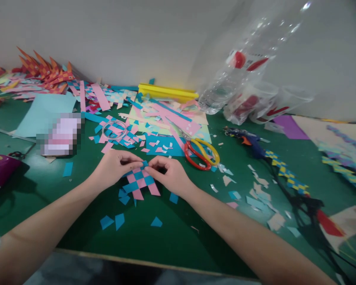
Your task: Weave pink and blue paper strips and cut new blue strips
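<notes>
Between my hands is a small woven paper piece (141, 183) of pink and blue strips in a checker pattern, with loose strip ends sticking out at the lower side. My left hand (114, 166) pinches its upper left edge between thumb and forefinger. At the upper right edge, my right hand (169, 174) has thumb and finger closed on the same piece. The fingertips of both hands almost meet at a blue strip end. Small blue paper scraps (106, 222) lie on the green table (178, 249) below it. Beyond my right hand rest red and yellow scissors (200, 152).
Paper strips and a roll of clear tape (114, 130) lie beyond my hands. A yellow holder (167, 92) and a clear plastic bag of cups (240, 87) stand by the wall. A glue gun (249, 138) is to the right, a purple device (2, 172) to the left.
</notes>
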`<state>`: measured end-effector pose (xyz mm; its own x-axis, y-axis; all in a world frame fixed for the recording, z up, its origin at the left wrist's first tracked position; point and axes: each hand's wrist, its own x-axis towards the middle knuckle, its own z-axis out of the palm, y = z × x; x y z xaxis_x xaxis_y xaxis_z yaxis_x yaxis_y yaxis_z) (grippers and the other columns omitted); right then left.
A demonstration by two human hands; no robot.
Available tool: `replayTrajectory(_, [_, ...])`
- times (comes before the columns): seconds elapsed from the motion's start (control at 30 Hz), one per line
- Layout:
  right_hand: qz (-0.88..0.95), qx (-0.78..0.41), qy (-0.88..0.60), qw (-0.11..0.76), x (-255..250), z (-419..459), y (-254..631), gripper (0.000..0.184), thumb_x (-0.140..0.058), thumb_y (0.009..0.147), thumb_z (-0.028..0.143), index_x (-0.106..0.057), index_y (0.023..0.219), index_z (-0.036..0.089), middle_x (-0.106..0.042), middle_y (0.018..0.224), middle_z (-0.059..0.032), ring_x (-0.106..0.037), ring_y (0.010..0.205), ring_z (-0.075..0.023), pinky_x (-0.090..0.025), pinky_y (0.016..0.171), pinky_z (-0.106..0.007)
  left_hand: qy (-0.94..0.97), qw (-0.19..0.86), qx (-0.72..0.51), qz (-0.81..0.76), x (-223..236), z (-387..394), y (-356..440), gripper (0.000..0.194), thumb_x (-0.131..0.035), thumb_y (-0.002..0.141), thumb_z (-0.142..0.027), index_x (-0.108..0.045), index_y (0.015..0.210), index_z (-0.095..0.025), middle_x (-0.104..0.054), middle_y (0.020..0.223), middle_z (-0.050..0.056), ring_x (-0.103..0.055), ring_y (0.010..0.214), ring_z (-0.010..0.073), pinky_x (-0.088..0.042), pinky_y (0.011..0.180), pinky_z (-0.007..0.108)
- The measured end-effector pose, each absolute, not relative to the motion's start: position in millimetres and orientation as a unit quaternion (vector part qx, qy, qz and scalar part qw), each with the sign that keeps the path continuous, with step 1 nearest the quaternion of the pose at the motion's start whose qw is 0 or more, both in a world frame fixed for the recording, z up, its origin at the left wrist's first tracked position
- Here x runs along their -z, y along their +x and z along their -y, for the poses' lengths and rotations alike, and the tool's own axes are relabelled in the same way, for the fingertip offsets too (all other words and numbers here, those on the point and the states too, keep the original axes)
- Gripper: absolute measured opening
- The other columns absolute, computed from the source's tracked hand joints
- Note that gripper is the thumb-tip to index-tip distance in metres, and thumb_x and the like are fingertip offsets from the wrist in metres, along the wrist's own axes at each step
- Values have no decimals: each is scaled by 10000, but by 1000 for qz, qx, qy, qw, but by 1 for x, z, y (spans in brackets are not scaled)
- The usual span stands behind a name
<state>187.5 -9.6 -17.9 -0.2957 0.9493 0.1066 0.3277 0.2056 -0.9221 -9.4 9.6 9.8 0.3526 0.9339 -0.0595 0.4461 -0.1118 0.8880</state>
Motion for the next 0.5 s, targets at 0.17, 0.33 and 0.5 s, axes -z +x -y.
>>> replayTrajectory(0.17, [679,-424,-466,376,18,10,188,166,-636,782,360,-601,730,206,-624,663,13,-546,587,-114,-451,565,-247,689,445,-274,-502,-9,-10,-10,257,-697,755,-435,-757,859,-208,-754,820,26,-686,736,181,-551,678,264])
replayTrajectory(0.33, [691,-397,-473,374,19,11,188,201,-613,806,395,-627,735,208,-575,608,24,-468,523,-101,-399,505,-240,701,431,-284,-492,-12,-10,-9,280,-665,777,-447,-739,851,-187,-744,808,36,-672,714,178,-539,654,262])
replayTrajectory(0.5, [720,-308,-492,379,20,10,191,198,-582,833,367,-618,722,207,-527,575,27,-449,505,-102,-376,505,-247,733,267,-310,-544,-18,-21,-22,341,-489,896,-447,-703,950,-186,-734,917,61,-657,850,209,-508,750,289])
